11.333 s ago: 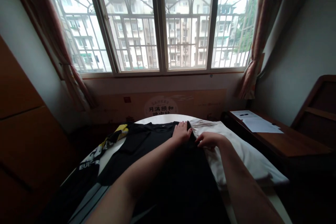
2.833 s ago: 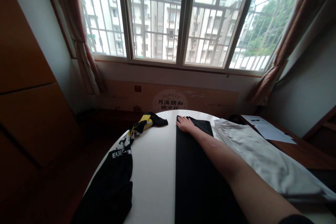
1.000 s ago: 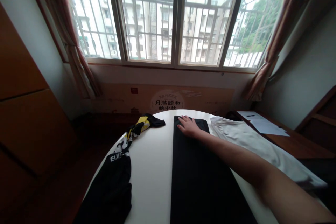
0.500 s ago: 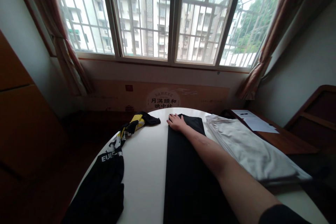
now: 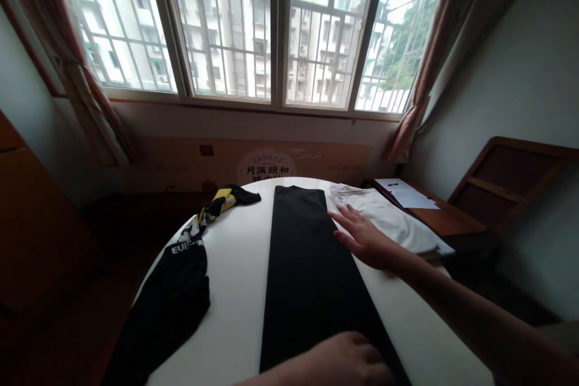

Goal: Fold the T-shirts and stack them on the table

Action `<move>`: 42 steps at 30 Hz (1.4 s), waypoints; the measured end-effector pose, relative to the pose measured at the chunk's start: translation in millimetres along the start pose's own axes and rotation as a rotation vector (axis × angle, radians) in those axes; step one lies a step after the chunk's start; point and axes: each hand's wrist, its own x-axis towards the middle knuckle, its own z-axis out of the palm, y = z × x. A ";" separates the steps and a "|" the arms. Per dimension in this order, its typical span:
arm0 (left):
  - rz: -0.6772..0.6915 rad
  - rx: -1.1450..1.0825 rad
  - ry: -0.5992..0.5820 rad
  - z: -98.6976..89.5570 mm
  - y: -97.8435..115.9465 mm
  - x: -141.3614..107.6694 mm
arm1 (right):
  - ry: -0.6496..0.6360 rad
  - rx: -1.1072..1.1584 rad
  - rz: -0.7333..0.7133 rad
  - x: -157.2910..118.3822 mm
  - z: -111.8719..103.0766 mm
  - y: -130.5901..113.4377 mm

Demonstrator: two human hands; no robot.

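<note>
A long black folded garment (image 5: 303, 259), which looks like trousers, lies lengthwise down the middle of a round white table (image 5: 235, 265). My right hand (image 5: 362, 235) is open, fingers stretched, at the garment's right edge near its far end; whether it touches the cloth I cannot tell. Low in the view, my left hand (image 5: 337, 362) is over the near part of the black garment, knuckles up. Its fingers bend downward and their tips are hidden. Beyond my right hand sits a white folded cloth (image 5: 393, 217), partly covered by my hand and forearm.
A black garment with yellow and white patches (image 5: 176, 289) trails along the table's left edge. On the right stand a brown wooden side table (image 5: 452, 220) with white papers (image 5: 409, 194) and a wooden chair (image 5: 493, 187). A barred window (image 5: 253, 42) is behind.
My right hand has left the far end of the black garment and come back to its right edge. My left hand has entered from below. The whole view has shifted rightward.
</note>
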 end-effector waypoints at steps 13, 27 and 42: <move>-0.673 0.173 -0.209 -123.5 27.6 -10.5 | -0.175 0.400 -0.092 -249.3 -7.6 -10.2; -0.954 -0.082 -0.082 -47.1 129.9 11.7 | 0.013 0.406 -0.158 -241.9 16.8 -23.4; -1.085 0.109 0.132 -16.2 143.3 -5.0 | 0.108 0.645 -0.119 -248.2 29.9 -28.6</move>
